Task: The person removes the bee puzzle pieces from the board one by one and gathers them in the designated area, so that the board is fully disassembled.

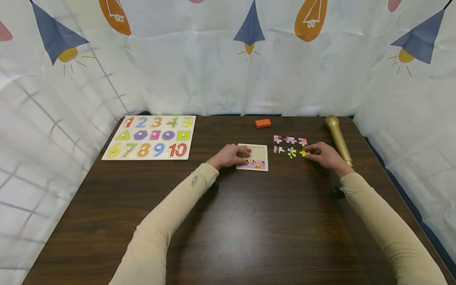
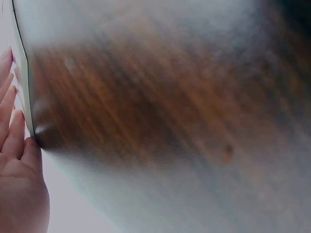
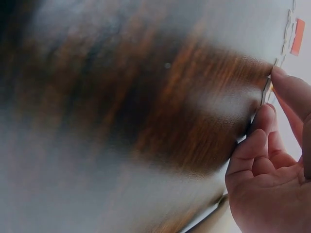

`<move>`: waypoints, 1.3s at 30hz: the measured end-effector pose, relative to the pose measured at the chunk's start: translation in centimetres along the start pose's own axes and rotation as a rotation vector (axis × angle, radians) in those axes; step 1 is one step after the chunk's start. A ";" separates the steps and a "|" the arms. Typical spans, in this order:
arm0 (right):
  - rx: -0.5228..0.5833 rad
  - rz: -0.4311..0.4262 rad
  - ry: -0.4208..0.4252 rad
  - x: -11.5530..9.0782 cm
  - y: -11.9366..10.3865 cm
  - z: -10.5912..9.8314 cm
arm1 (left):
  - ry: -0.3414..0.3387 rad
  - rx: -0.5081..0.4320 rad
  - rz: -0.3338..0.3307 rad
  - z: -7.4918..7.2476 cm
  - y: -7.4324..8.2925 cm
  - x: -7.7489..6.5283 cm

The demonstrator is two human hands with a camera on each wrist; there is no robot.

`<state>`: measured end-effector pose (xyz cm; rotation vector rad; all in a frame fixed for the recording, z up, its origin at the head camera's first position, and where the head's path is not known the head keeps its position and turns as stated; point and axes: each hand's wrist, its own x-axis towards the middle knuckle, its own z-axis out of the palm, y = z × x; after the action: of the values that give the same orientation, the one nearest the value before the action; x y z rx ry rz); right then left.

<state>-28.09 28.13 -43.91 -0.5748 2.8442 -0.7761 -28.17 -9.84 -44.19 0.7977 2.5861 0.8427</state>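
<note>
My left hand (image 1: 230, 156) rests on the left side of a small square puzzle board (image 1: 261, 151), fingers relaxed over its edge and recess. Pink and purple puzzle pieces (image 1: 260, 164) line the bottom of that recess; my fingers hide part of them. The left wrist view shows the same hand (image 2: 19, 179) against the board's edge. To the right, my right hand (image 1: 323, 155) pinches a yellow puzzle piece (image 1: 303, 153) between thumb and fingers, at the table surface. Several loose pieces lie beside it in two rows, among them a yellow-and-blue piece (image 1: 291, 152) and a pink piece (image 1: 290, 140).
A number and shape board (image 1: 149, 139) lies at the back left of the dark wooden table (image 1: 228, 221). An orange block (image 1: 263, 123) sits near the back edge. Behind my right hand lies a gold microphone (image 1: 338, 138). Printed curtains hang around the table.
</note>
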 end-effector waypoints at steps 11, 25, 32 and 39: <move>0.012 -0.003 -0.024 0.3 0.4 0.0 | 0.009 -0.004 -0.007 0.0 0.1 -0.2; 0.045 0.059 0.011 1.4 -2.3 -0.3 | 0.074 0.035 0.016 -1.1 -0.8 -0.9; 0.120 0.047 0.031 2.7 -5.8 0.6 | 0.045 0.050 0.029 -1.3 -1.9 -1.7; 0.162 -0.044 -0.004 4.1 -10.4 2.8 | 0.039 0.050 0.026 -1.1 -2.3 -1.9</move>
<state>-27.82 16.97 -41.13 -0.6156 2.7398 -1.0003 -28.12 -12.96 -44.53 0.8388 2.6454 0.8120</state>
